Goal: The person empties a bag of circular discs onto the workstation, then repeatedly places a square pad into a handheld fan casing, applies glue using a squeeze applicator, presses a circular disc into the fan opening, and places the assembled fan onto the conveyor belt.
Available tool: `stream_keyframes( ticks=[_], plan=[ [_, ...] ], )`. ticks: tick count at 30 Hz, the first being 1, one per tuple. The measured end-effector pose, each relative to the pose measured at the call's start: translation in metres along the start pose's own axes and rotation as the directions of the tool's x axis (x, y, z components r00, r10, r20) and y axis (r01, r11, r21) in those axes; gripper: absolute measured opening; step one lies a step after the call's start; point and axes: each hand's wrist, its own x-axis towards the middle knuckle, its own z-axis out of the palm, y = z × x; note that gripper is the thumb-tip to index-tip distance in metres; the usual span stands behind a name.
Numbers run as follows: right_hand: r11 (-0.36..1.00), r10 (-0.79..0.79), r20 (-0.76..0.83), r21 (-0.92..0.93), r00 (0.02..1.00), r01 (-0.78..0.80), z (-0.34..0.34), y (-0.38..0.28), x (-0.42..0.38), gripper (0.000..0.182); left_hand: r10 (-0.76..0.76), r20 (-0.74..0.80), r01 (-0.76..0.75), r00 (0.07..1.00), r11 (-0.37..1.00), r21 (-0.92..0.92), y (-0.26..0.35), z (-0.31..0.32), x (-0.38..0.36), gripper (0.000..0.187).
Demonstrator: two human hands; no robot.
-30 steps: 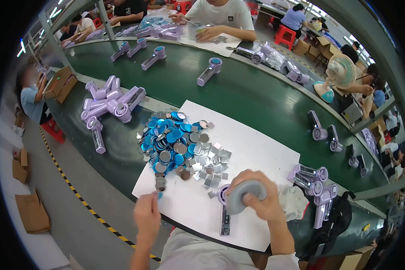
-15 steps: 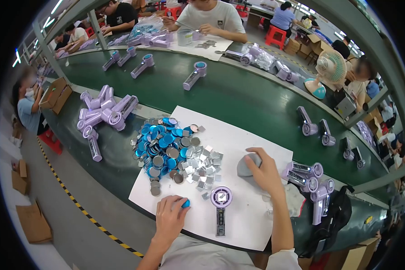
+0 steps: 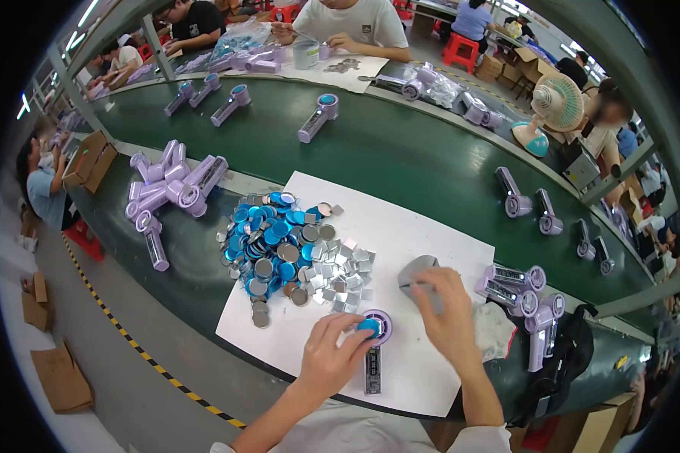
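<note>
A purple handheld fan body (image 3: pixel 372 370) lies on the white sheet (image 3: pixel 332 383) in front of me, its round ring pointing away from me and its dark inner strip showing. My left hand (image 3: pixel 332 349) pinches a small blue disc (image 3: pixel 369 326) at the ring; whether the disc touches the inside is hidden by the fingers. My right hand (image 3: pixel 449 313) is beside a smooth grey lump (image 3: pixel 417 272), fingers bent and apart, with the fingertips at the lump's near edge. Blue and silver discs (image 3: pixel 279 229) are heaped at the left, beside small silver squares (image 3: pixel 341 273).
Purple fan bodies are piled left (image 3: pixel 175 181) and right (image 3: pixel 512 283) of the sheet. More lie on the green conveyor belt (image 3: pixel 415 162). A black bag (image 3: pixel 563 370) and a whitish cloth (image 3: pixel 493 330) are at the right. Across the belt, a person works near a desk fan (image 3: pixel 555 106).
My left hand has carried the blue disc rightward to the fan body's ring. My right hand has drawn back slightly from the grey lump, toward me.
</note>
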Motion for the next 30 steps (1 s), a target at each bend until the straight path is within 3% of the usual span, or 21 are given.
stream_keyframes(
  ticks=[2, 3, 5, 7, 8, 10, 13, 16, 19, 21, 22, 23, 25, 30],
  plan=[
    [0.999, 0.035, 0.033, 0.039, 0.999, -0.036, 0.000, -0.011, -0.017, 0.022, 0.034, 0.044, -0.036, 0.998, 0.998, 0.054, 0.000, 0.007, 0.001, 0.026],
    [0.974, 0.162, 0.100, 0.143, 0.982, -0.175, 0.003, -0.011, -0.027, 0.024, 0.053, 0.067, -0.058, 0.996, 0.995, 0.078, 0.000, 0.010, 0.002, 0.025],
    [0.835, 0.380, 0.261, 0.315, 0.887, -0.451, 0.013, -0.008, -0.044, 0.027, 0.048, 0.083, -0.052, 0.995, 0.997, 0.054, -0.001, 0.011, 0.004, 0.026],
    [0.693, 0.460, 0.330, 0.447, 0.824, -0.566, 0.033, -0.005, -0.058, 0.032, 0.017, 0.119, -0.018, 0.993, 1.000, 0.004, -0.004, 0.009, 0.003, 0.032],
    [0.609, 0.487, 0.371, 0.504, 0.790, -0.612, 0.042, -0.003, -0.063, 0.035, -0.122, 0.099, 0.128, 0.988, 0.990, -0.056, 0.001, 0.009, 0.004, 0.036],
    [0.627, 0.467, 0.362, 0.508, 0.807, -0.591, 0.055, 0.008, -0.067, 0.037, -0.394, 0.081, 0.402, 0.915, 0.898, -0.178, 0.012, 0.008, 0.005, 0.046],
    [0.638, 0.438, 0.367, 0.517, 0.821, -0.571, 0.059, 0.005, -0.066, 0.039, -0.500, 0.230, 0.541, 0.835, 0.822, -0.179, 0.009, 0.010, -0.012, 0.060],
    [0.618, 0.375, 0.367, 0.585, 0.851, -0.525, 0.061, 0.002, -0.073, 0.040, -0.500, 0.199, 0.533, 0.843, 0.828, -0.176, 0.020, 0.001, -0.014, 0.053],
    [0.608, 0.261, 0.316, 0.680, 0.912, -0.410, 0.061, -0.014, -0.084, 0.043, -0.487, 0.233, 0.540, 0.841, 0.760, -0.361, 0.032, -0.021, -0.009, 0.050],
    [0.635, 0.145, 0.253, 0.717, 0.956, -0.286, 0.064, -0.020, -0.088, 0.045, -0.414, 0.151, 0.439, 0.898, 0.807, -0.396, 0.035, -0.028, -0.010, 0.044],
    [0.737, 0.083, 0.226, 0.642, 0.971, -0.212, 0.060, -0.023, -0.084, 0.044, -0.359, 0.114, 0.373, 0.926, 0.833, -0.408, 0.035, -0.030, -0.013, 0.044],
    [0.753, 0.043, 0.208, 0.636, 0.977, -0.169, 0.058, -0.025, -0.080, 0.043, -0.297, 0.076, 0.301, 0.952, 0.857, -0.418, 0.034, -0.032, -0.015, 0.044],
    [0.783, -0.034, 0.175, 0.616, 0.984, -0.083, 0.053, -0.030, -0.076, 0.041, -0.288, 0.042, 0.279, 0.957, 0.866, -0.416, 0.034, -0.032, -0.019, 0.041],
    [0.699, 0.028, 0.117, 0.707, 0.993, -0.103, 0.056, -0.039, -0.081, 0.038, -0.192, 0.004, 0.179, 0.981, 0.906, -0.384, 0.034, -0.037, -0.017, 0.034]
  ],
)
